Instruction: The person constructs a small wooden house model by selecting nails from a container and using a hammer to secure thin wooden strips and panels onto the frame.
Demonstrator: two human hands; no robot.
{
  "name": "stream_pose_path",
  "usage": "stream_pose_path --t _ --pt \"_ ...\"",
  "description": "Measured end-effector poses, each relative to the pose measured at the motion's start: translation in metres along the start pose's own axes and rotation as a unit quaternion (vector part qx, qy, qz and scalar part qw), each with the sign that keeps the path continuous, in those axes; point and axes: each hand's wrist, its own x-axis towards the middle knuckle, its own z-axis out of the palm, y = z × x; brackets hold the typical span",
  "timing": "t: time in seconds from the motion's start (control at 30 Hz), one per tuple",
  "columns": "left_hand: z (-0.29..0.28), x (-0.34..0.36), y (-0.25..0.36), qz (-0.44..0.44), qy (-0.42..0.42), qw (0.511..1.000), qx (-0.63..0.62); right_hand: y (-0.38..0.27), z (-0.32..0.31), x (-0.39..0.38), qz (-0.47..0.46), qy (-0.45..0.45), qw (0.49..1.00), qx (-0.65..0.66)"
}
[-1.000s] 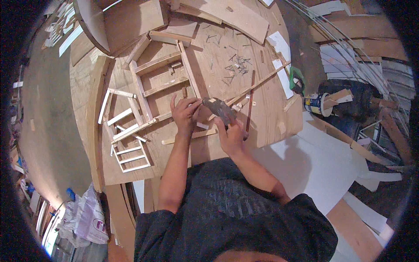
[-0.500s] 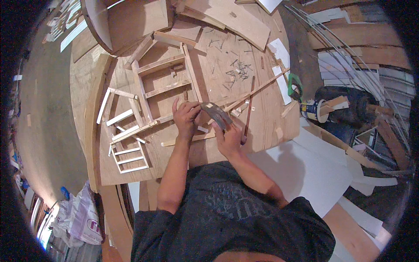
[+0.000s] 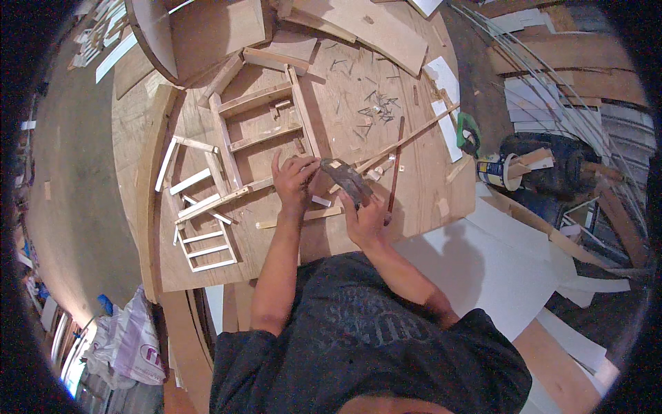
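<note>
My right hand [image 3: 367, 217] is closed around the lower end of a dark, worn, curved piece [image 3: 350, 183] with a pale patch near its upper end; its exact kind is unclear. Beside that upper end, my left hand [image 3: 295, 183] has its fingertips pinched together and one finger raised. Whatever those fingertips may hold is too small to make out. Just beyond my left hand lies a wooden frame [image 3: 256, 105] with crossbars. Left of it sits a smaller frame of pale strips [image 3: 207, 240]. Loose nails [image 3: 378, 110] are scattered farther off on the wooden tabletop [image 3: 441, 196].
A long thin stick [image 3: 414, 138] crosses the right side of the table, near a dark reddish rod [image 3: 396, 169]. A curved wooden strip [image 3: 153, 172] lines the left edge. At right stand a green-handled tool [image 3: 469, 133] and a bucket [image 3: 512, 171]. Boards [image 3: 365, 27] lie at the back.
Both hands stay in nearly the same place. The dark piece has turned slightly, so its pale patch shows more clearly. The whole view has shifted a little.
</note>
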Motion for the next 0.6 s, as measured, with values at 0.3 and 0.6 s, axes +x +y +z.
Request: stream_pose_path --t 0.3,0.6 --pt "-0.002 0.002 0.002 0.016 -0.011 1.0 -0.002 0.001 -0.004 -0.001 -0.022 0.023 0.999 -0.015" --pt "-0.008 0.004 0.008 0.002 -0.029 0.999 -0.013 -0.004 -0.005 -0.008 0.021 0.089 0.995 -0.032"
